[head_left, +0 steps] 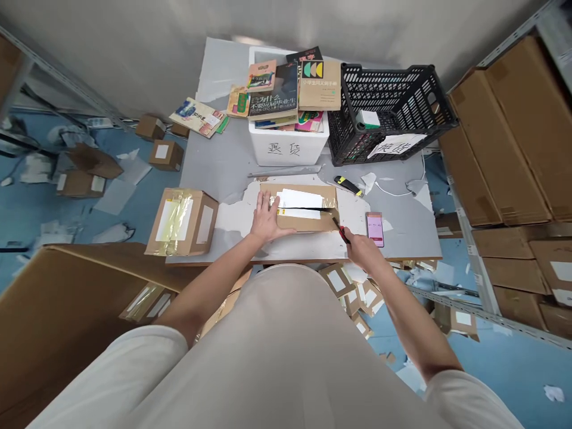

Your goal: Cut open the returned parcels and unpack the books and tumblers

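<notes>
Resting on the left end of a flat carton point(308, 224), the left hand point(267, 223) is open, its fingers spread and the thumb extended along the near side. The right hand point(363, 249) is closed around a red-and-black cutter point(343, 233), whose tip points at the carton's right end; whether the blade touches the cardboard cannot be told. The carton lies near the middle of the worktop's point(201, 170) near edge, on white, torn-looking patches of surface. White labels cover part of its top, and a dark gap runs between the flaps on the right half.

Just beside the right hand, toward the right edge, lies a phone point(375, 229) with a lit pink screen. Beyond the carton's far right corner lies a yellow-and-black knife point(348, 186). At the near left corner stands a taped box point(201, 229).

Toward the far edge, a white bin point(288, 149) with handwritten characters is heaped with books point(319, 86). Right of it, at the far right corner, a black crate point(426, 95) contains a small white-and-green box point(369, 118). Thin books point(196, 116) overhang the left edge. Large cartons point(513, 131) occupy the shelving past the right edge; further boxes point(166, 155) lie on the blue floor point(527, 369).
</notes>
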The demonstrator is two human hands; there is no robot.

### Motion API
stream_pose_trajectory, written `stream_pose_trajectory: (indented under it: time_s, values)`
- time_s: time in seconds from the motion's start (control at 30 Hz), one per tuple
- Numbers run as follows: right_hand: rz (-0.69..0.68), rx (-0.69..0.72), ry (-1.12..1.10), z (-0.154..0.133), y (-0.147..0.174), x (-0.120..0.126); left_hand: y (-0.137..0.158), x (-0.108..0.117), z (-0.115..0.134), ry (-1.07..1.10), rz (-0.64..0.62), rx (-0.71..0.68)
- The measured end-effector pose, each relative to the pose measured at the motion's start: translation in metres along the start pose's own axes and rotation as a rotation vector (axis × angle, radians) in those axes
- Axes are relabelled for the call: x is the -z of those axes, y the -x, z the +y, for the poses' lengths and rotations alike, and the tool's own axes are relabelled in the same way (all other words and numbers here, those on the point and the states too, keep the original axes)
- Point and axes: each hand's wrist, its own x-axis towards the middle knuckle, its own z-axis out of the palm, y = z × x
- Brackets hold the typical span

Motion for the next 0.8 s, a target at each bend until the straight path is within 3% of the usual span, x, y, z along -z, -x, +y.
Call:
stream_pose_trajectory:
  time_s: [0.1, 0.23, 0.37, 0.5, 0.57, 0.7, 0.8]
  values:
    - [0.016, -0.048, 0.003, -0.004, 0.007, -0.008, -0.001, 0.000, -0.002, 0.009, 0.012, -0.019]
    - [0.143, -0.093, -0.123, 0.006, 0.029, -0.015, 0.001, 0.002, 0.001, -0.021, -0.027, 0.018]
    - [0.335, -0.180, -0.625, 0.017, 0.041, -0.044, 0.004, 0.009, 0.005, -0.027, -0.055, 0.038]
    - [0.439, -0.263, -1.442, -0.002, 0.018, -0.087, -0.012, 0.020, -0.007, 0.057, 0.060, 0.038]
    - [0.463, -0.281, -1.706, -0.018, 0.001, -0.102, -0.030, 0.025, -0.022, 0.139, 0.154, 0.067]
    - [0.489, -0.259, -1.906, -0.031, -0.031, -0.106, -0.065, 0.030, -0.053, 0.440, 0.077, 0.231]
    - [0.539, -0.225, -1.874, -0.022, -0.058, -0.094, -0.060, 0.028, -0.067, 0.617, 0.048, 0.384]
